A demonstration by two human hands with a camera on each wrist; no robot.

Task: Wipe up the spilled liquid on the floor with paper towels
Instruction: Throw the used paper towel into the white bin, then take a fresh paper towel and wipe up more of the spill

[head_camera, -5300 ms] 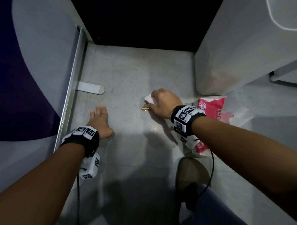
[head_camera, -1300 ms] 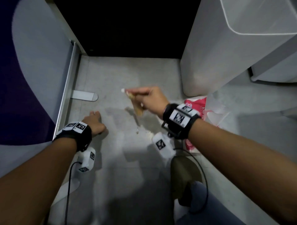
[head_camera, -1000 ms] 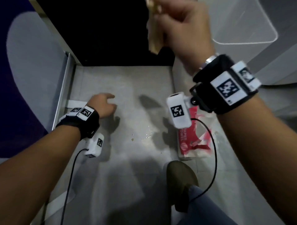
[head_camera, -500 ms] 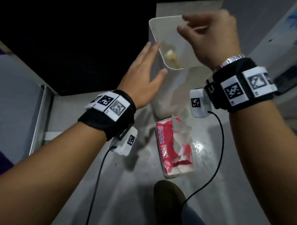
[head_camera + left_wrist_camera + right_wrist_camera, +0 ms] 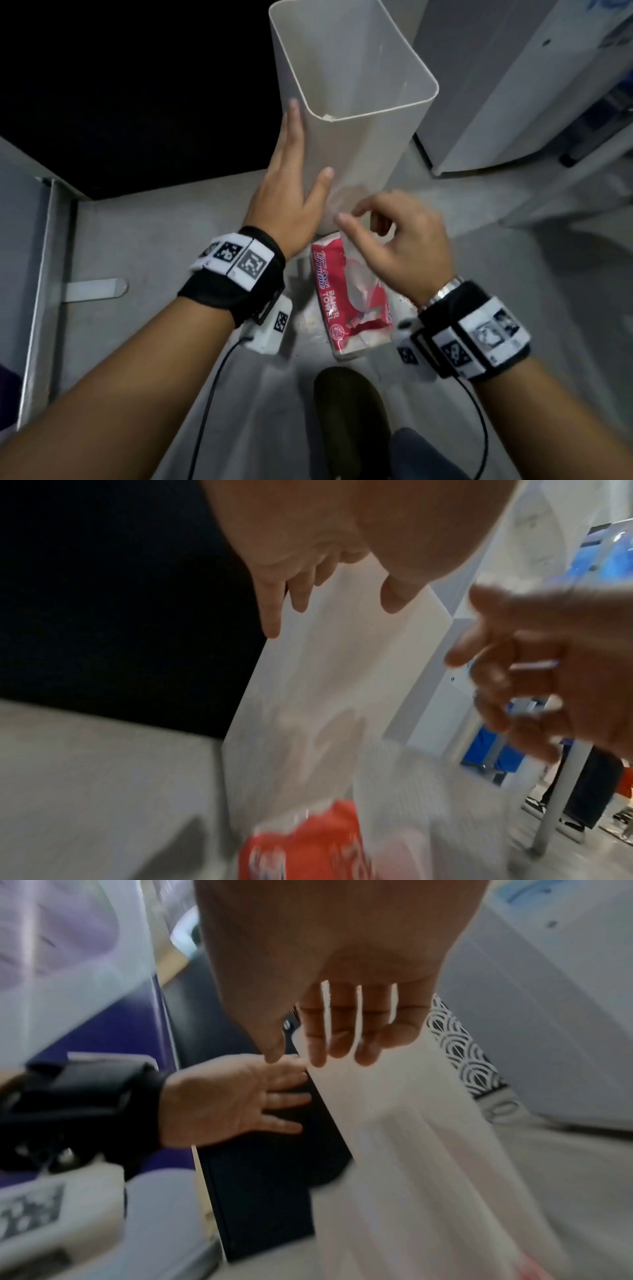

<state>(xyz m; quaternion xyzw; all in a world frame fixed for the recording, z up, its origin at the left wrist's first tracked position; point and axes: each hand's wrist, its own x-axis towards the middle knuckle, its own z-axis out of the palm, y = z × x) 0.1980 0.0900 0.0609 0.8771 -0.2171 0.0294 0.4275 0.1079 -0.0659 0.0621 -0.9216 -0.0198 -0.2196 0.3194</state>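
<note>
paper towel pack (image 5: pixel 346 294) lies under the loosely curled right hand (image 5: pixel 397 246); left hand (image 5: pixel 291 192) presses flat against the bin (image 5: pixel 359 113).

bin (image 5: pixel 359 113) behind paper towel pack (image 5: pixel 346 301) on floor (image 5: pixel 154 240) | shoe (image 5: pixel 352 407) before pack | appliance (image 5: pixel 513 85) right of bin

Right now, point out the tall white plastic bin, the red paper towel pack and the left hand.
tall white plastic bin (image 5: pixel 363 150), head view, front wall below the rim.
red paper towel pack (image 5: pixel 330 301), head view, printed red wrapper.
left hand (image 5: pixel 286 198), head view, back of the hand.
</note>
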